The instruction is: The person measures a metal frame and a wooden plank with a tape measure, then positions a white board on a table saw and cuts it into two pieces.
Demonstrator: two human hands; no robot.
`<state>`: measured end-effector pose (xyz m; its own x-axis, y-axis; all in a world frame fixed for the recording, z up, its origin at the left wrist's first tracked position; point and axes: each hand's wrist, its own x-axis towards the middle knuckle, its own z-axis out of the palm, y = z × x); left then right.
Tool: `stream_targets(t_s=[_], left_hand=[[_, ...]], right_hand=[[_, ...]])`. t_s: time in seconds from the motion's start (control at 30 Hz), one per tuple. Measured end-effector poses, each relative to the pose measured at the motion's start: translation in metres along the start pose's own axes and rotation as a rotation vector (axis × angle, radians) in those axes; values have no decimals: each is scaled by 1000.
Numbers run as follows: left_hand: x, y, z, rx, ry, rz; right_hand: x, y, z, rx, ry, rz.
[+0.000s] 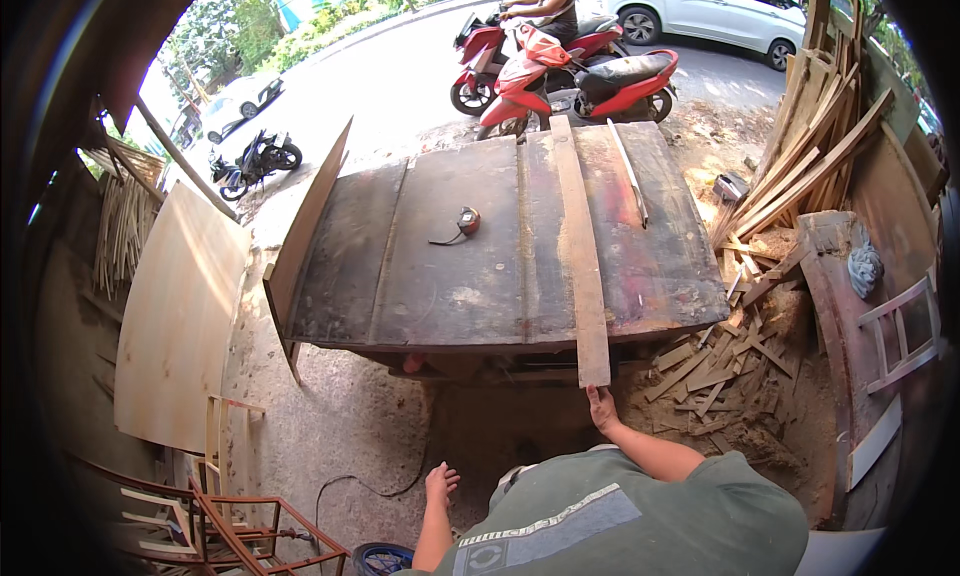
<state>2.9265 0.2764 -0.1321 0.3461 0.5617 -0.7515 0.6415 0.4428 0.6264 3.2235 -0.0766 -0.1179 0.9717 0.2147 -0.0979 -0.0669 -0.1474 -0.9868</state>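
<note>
A long, narrow wooden board (pixel 580 251) lies across the right part of a dark, stained worktable (pixel 455 301), and its near end juts past the table's front edge. My right hand (pixel 602 408) grips that near end, with part of the fingers hidden by the wood. Lower and to the left, my left hand (pixel 441 482) hangs in the air beside my body, fingers apart and nothing in it. A small tape measure (pixel 468 220) rests on the table, left of the board. A thin strip (pixel 628 171) lies on the tabletop to the board's right.
An upright panel (pixel 308 231) stands against the table's left end. Wood scraps (pixel 715 376) litter the ground at right, below leaning strips (pixel 820 166). A plywood sheet (pixel 180 326) leans at left. Red motorbikes (pixel 610 81), one with a rider, stand beyond the table.
</note>
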Motion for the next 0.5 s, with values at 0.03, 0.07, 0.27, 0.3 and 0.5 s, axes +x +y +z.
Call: stream_targets(t_s=[0.03,0.07,0.27,0.3,0.5], left_hand=[[3,2,0,14,-19,-4],[8,0,-1,30,-39,-9],[13,-58,3,122,-130,-211],[15,-70,2,102,-160,-243],[16,-104,2,67,-210,-309]], right_hand=[[0,0,0,-19,-15,15],[0,3,1,-40,6,6],[0,13,7,-72,25,58],[-1,10,5,-77,7,87],[3,18,1,-106,-18,58]])
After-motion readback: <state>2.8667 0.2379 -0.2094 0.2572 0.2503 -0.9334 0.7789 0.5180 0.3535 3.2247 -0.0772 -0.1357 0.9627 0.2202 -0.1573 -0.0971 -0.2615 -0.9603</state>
